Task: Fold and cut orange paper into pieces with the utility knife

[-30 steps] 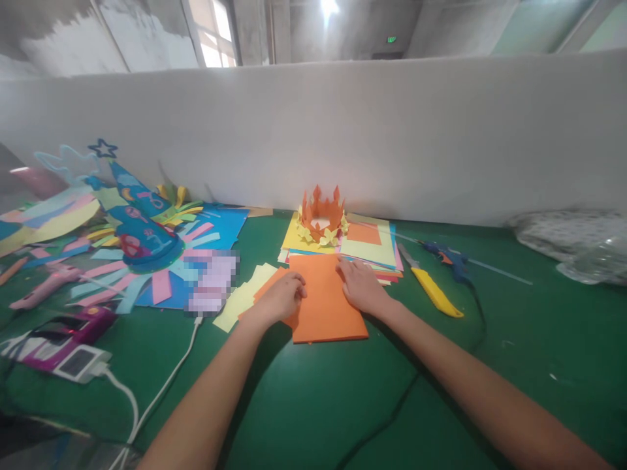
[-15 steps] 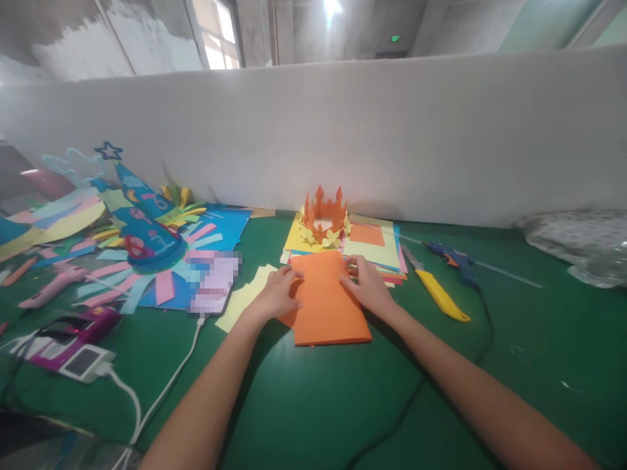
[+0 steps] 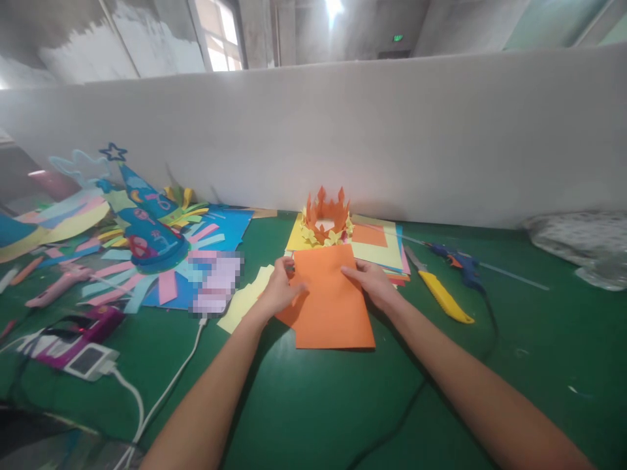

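Observation:
An orange sheet of paper (image 3: 333,307), which looks folded or stacked, lies in front of me on the green table. My left hand (image 3: 284,287) grips its left edge, thumb on top and fingers at the far side. At the right edge my right hand (image 3: 372,281) pinches it the same way. The far end of the paper is raised a little, while its near edge rests on the table. Another orange piece (image 3: 288,314) shows below my left hand. Just beyond stands an orange paper crown (image 3: 327,214) with yellow leaf shapes around its base.
Colored sheets (image 3: 379,241) lie under and beside the crown. On the right are a yellow utility knife (image 3: 445,297) and a blue glue gun (image 3: 453,261). Pale yellow paper (image 3: 245,303), a phone (image 3: 220,284), blue cone hats (image 3: 151,238) and a power strip (image 3: 73,343) occupy the left.
My fingers have closed around the orange paper's side edges, and its far end has come up slightly. My right thumb now lies on top of the paper.

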Tool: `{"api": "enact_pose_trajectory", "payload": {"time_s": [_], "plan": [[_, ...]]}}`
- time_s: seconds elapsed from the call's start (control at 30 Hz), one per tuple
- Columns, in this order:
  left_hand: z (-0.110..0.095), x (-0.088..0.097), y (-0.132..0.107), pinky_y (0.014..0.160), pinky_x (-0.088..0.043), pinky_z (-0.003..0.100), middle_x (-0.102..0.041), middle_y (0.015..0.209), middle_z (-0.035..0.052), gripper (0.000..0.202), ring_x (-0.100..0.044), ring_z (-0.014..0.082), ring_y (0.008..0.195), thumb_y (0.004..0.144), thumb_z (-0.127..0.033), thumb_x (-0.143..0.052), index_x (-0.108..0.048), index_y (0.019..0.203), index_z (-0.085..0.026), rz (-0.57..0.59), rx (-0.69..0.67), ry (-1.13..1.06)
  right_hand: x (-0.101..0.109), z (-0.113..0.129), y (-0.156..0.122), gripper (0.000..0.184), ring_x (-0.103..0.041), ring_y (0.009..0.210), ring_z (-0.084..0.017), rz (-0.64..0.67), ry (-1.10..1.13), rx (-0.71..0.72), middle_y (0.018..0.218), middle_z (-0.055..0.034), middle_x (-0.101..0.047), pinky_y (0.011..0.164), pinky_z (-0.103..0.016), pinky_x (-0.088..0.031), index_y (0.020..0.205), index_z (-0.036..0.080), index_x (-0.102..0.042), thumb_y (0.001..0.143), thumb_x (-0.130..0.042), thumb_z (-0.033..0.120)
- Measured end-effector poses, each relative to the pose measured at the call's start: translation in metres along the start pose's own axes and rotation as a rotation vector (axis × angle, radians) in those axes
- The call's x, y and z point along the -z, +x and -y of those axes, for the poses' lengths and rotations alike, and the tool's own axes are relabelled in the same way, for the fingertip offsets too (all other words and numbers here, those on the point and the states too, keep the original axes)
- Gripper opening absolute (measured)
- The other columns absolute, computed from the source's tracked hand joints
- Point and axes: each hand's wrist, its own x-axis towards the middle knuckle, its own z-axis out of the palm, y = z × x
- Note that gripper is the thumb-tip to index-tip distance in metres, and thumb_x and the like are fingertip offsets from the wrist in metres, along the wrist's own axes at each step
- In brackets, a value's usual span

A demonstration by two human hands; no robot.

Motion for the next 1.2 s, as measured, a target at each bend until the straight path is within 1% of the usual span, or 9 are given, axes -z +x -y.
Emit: {"api": "enact_pose_trajectory", "payload": {"time_s": [0.07,0.13,0.23,0.33,0.43,0.57,0.87,1.07,1.2], "plan": [[-0.001,-0.004,0.004,0.083,-0.047,0.031,-0.048,0.125,0.0173,0.055,-0.056,0.019,0.103,0.08,-0.028,-0.061,-0.035,0.126,-0.013,-0.089,0.041,-0.091,0.001,0.001,-0.002,0.041,-0.069,0.082,-0.028,0.011,0.056,-0.015,0.092,-0.0086,-0.074,0.07,-0.037,-0.055,0.09,0.017,-0.069,0.059,-0.076,0.043],[-0.003,-0.005,0.004,0.076,-0.048,0.028,-0.055,0.117,0.017,0.047,-0.059,0.0184,0.095,0.085,-0.037,-0.054,-0.042,0.122,-0.011,-0.105,0.064,-0.146,0.001,0.002,-0.003,0.043,-0.069,0.083,-0.027,0.02,0.1,-0.022,0.093,-0.0084,-0.074,0.073,-0.037,-0.055,0.091,0.017,-0.069,0.057,-0.078,0.043],[-0.007,-0.006,-0.001,0.067,-0.048,0.027,-0.065,0.093,0.011,0.043,-0.061,0.0185,0.08,0.084,-0.049,-0.051,-0.058,0.102,-0.011,-0.063,0.054,-0.193,0.0,0.002,-0.006,0.044,-0.069,0.082,-0.027,0.03,0.144,-0.032,0.093,-0.0079,-0.074,0.075,-0.037,-0.054,0.091,0.017,-0.069,0.056,-0.08,0.041],[-0.01,-0.008,-0.005,0.065,-0.047,0.027,-0.066,0.077,0.0063,0.044,-0.061,0.0187,0.073,0.082,-0.053,-0.05,-0.063,0.088,-0.012,-0.064,0.027,-0.232,-0.002,0.002,-0.007,0.043,-0.069,0.082,-0.026,0.034,0.168,-0.038,0.093,-0.0072,-0.074,0.075,-0.036,-0.054,0.089,0.017,-0.07,0.055,-0.081,0.04],[-0.01,-0.011,-0.006,0.067,-0.047,0.028,-0.067,0.075,0.0059,0.042,-0.061,0.0199,0.074,0.082,-0.052,-0.05,-0.064,0.083,-0.013,-0.092,0.006,-0.265,-0.003,0.003,-0.007,0.041,-0.069,0.081,-0.025,0.033,0.177,-0.052,0.092,-0.0071,-0.074,0.073,-0.035,-0.054,0.087,0.017,-0.07,0.055,-0.081,0.04],[-0.01,-0.014,-0.005,0.068,-0.047,0.029,-0.067,0.074,0.0062,0.041,-0.061,0.0209,0.074,0.082,-0.052,-0.051,-0.065,0.081,-0.014,-0.106,-0.007,-0.298,-0.004,0.004,-0.008,0.038,-0.07,0.077,-0.025,0.026,0.168,-0.089,0.089,-0.0095,-0.074,0.07,-0.036,-0.055,0.084,0.016,-0.07,0.06,-0.078,0.044],[-0.014,-0.014,-0.008,0.065,-0.045,0.029,-0.064,0.066,0.005,0.044,-0.059,0.0202,0.069,0.078,-0.056,-0.053,-0.064,0.079,-0.014,-0.078,-0.022,-0.372,-0.007,0.005,-0.009,0.043,-0.069,0.082,-0.029,-0.023,0.079,-0.079,0.089,-0.0095,-0.074,0.072,-0.039,-0.057,0.088,0.016,-0.069,0.061,-0.075,0.049],[-0.008,-0.011,-0.003,0.056,-0.038,0.024,-0.056,0.059,0.0004,0.04,-0.052,0.0153,0.06,0.085,-0.048,-0.043,-0.057,0.068,-0.016,-0.154,-0.035,-0.022,-0.005,-0.002,-0.004,0.041,-0.069,0.081,-0.029,-0.075,-0.108,-0.008,0.089,-0.0088,-0.074,0.066,-0.038,-0.056,0.087,0.016,-0.069,0.065,-0.069,0.051],[-0.002,-0.007,0.003,0.055,-0.036,0.024,-0.052,0.057,-0.0014,0.033,-0.049,0.0145,0.058,0.086,-0.038,-0.043,-0.054,0.064,-0.016,-0.154,-0.023,0.1,-0.005,-0.007,0.001,0.034,-0.067,0.077,-0.028,-0.116,-0.33,0.082,0.084,-0.0067,-0.073,0.059,-0.034,-0.051,0.078,0.016,-0.068,0.067,-0.066,0.048]]}}
